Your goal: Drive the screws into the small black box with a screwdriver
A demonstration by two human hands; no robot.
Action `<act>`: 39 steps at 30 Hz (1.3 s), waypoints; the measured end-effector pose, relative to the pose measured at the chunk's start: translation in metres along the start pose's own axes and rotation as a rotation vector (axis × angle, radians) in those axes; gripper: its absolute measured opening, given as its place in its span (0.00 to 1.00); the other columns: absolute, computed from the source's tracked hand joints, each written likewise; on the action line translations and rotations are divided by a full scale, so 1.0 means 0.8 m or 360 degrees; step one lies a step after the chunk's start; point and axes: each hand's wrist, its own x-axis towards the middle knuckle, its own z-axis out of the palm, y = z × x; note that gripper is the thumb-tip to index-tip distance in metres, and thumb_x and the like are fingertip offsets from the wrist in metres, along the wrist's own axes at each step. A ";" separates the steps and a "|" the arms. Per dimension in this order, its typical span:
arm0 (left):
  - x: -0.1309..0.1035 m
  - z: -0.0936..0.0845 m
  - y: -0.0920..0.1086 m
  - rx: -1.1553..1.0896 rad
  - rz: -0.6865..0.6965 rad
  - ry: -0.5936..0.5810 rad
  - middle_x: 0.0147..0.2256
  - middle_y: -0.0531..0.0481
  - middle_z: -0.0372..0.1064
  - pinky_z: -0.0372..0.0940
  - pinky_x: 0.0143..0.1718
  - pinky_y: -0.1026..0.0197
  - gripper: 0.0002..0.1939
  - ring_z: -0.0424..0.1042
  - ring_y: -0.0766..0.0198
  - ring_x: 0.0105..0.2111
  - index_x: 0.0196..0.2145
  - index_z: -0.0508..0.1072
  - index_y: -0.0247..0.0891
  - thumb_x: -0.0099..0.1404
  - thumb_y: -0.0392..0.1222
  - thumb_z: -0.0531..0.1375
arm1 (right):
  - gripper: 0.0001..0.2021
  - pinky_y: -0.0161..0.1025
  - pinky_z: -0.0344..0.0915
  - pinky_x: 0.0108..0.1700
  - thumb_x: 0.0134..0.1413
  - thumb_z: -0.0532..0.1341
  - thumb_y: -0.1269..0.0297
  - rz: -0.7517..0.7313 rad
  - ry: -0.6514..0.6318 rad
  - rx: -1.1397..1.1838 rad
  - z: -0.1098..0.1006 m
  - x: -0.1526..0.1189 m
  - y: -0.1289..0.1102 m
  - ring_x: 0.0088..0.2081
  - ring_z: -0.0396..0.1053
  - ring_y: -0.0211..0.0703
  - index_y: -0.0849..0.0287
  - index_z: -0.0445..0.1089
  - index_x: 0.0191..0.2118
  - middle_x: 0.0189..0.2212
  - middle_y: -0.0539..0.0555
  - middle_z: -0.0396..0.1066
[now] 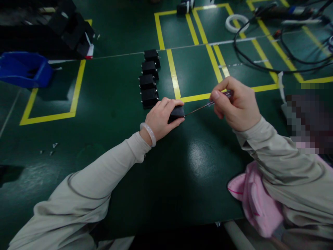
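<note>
My left hand is closed around a small black box-shaped part, steadying it on the green tabletop. Between thumb and fingers of my right hand is the handle of a screwdriver. Its thin shaft slants down to the left, and the tip meets the right side of the part, near my left thumb. Just beyond my left hand, several similar black parts stand in a row, with small shiny screws sticking out at their sides.
Loose screws lie at the left. A blue bin and black parts are at the back left. A white tape roll and black cable lie at the back right. Pink cloth hangs by my right sleeve.
</note>
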 end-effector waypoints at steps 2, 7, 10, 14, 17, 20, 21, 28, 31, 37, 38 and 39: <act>0.000 0.000 0.000 0.0000 -0.0005 0.0000 0.51 0.42 0.69 0.67 0.55 0.47 0.20 0.70 0.51 0.52 0.56 0.67 0.37 0.69 0.44 0.62 | 0.13 0.36 0.52 0.17 0.64 0.62 0.49 0.0005 0.0009 0.0032 0.000 0.000 0.001 0.14 0.57 0.32 0.53 0.65 0.35 0.14 0.43 0.59; 0.000 0.000 0.000 0.0002 -0.0005 -0.0001 0.51 0.42 0.69 0.67 0.55 0.47 0.20 0.70 0.51 0.52 0.56 0.67 0.36 0.69 0.44 0.62 | 0.14 0.36 0.54 0.18 0.64 0.61 0.48 0.0048 -0.0018 0.0048 0.001 -0.001 0.000 0.15 0.59 0.32 0.53 0.65 0.35 0.15 0.43 0.60; 0.000 0.000 0.000 0.0002 0.0002 0.0002 0.51 0.42 0.69 0.67 0.55 0.47 0.21 0.70 0.51 0.52 0.56 0.67 0.36 0.69 0.44 0.62 | 0.15 0.35 0.52 0.18 0.65 0.60 0.49 0.0051 -0.0015 0.0019 0.001 -0.001 -0.002 0.14 0.57 0.31 0.54 0.63 0.32 0.14 0.43 0.58; 0.000 -0.001 0.000 0.0003 -0.0004 -0.0001 0.50 0.41 0.69 0.67 0.55 0.47 0.21 0.70 0.51 0.51 0.56 0.67 0.36 0.68 0.43 0.63 | 0.14 0.36 0.53 0.18 0.63 0.62 0.48 0.0043 -0.0018 0.0123 0.001 0.000 -0.001 0.15 0.59 0.31 0.52 0.64 0.36 0.16 0.43 0.60; 0.000 -0.001 0.000 -0.0001 -0.0012 -0.0002 0.51 0.42 0.69 0.67 0.55 0.47 0.20 0.70 0.51 0.52 0.56 0.67 0.36 0.68 0.43 0.62 | 0.14 0.36 0.54 0.19 0.64 0.62 0.50 0.0017 -0.0038 0.0095 0.000 0.000 0.000 0.15 0.59 0.31 0.53 0.64 0.34 0.16 0.43 0.60; 0.000 -0.001 0.000 -0.0003 -0.0016 -0.0006 0.51 0.42 0.69 0.66 0.55 0.46 0.20 0.70 0.51 0.52 0.56 0.67 0.37 0.69 0.44 0.62 | 0.14 0.36 0.52 0.18 0.66 0.60 0.52 0.0001 -0.0034 0.0034 0.000 -0.001 -0.001 0.14 0.57 0.31 0.54 0.63 0.32 0.15 0.42 0.58; 0.000 0.000 0.000 -0.0002 -0.0017 -0.0006 0.51 0.42 0.69 0.66 0.55 0.46 0.20 0.70 0.51 0.52 0.56 0.67 0.37 0.69 0.44 0.62 | 0.13 0.36 0.51 0.18 0.66 0.60 0.53 0.0005 -0.0025 0.0037 0.001 -0.001 -0.002 0.14 0.57 0.31 0.54 0.63 0.33 0.15 0.42 0.57; 0.000 0.000 0.000 0.0005 -0.0010 -0.0005 0.50 0.42 0.69 0.67 0.55 0.47 0.21 0.70 0.52 0.51 0.56 0.67 0.37 0.69 0.44 0.62 | 0.13 0.37 0.54 0.19 0.67 0.59 0.51 0.0044 -0.0040 0.0123 0.001 -0.001 0.001 0.15 0.60 0.33 0.53 0.63 0.35 0.15 0.42 0.58; 0.000 -0.001 0.000 -0.0005 -0.0013 -0.0005 0.51 0.42 0.69 0.66 0.55 0.47 0.20 0.70 0.52 0.52 0.56 0.67 0.37 0.69 0.44 0.62 | 0.15 0.37 0.52 0.19 0.66 0.60 0.50 0.0035 -0.0010 0.0070 0.001 -0.001 -0.001 0.15 0.58 0.32 0.54 0.63 0.32 0.15 0.43 0.57; 0.000 -0.001 0.001 -0.0012 -0.0020 -0.0010 0.51 0.42 0.69 0.66 0.55 0.47 0.20 0.70 0.52 0.52 0.56 0.66 0.38 0.69 0.43 0.62 | 0.10 0.38 0.54 0.18 0.66 0.60 0.53 0.0069 -0.0027 0.0105 0.002 -0.001 -0.007 0.15 0.59 0.34 0.52 0.62 0.37 0.15 0.42 0.58; 0.000 -0.002 0.001 -0.0012 -0.0021 -0.0011 0.51 0.42 0.69 0.66 0.55 0.47 0.20 0.70 0.52 0.52 0.56 0.66 0.37 0.69 0.44 0.62 | 0.11 0.38 0.54 0.18 0.67 0.59 0.54 0.0061 -0.0034 0.0104 0.001 -0.001 -0.007 0.15 0.59 0.34 0.52 0.62 0.35 0.15 0.42 0.57; 0.000 -0.002 0.001 -0.0012 -0.0022 -0.0013 0.51 0.42 0.69 0.66 0.55 0.47 0.20 0.70 0.51 0.52 0.56 0.66 0.37 0.69 0.44 0.62 | 0.11 0.37 0.53 0.18 0.67 0.59 0.54 0.0057 -0.0039 0.0087 0.001 -0.001 -0.005 0.15 0.59 0.33 0.52 0.63 0.34 0.15 0.42 0.57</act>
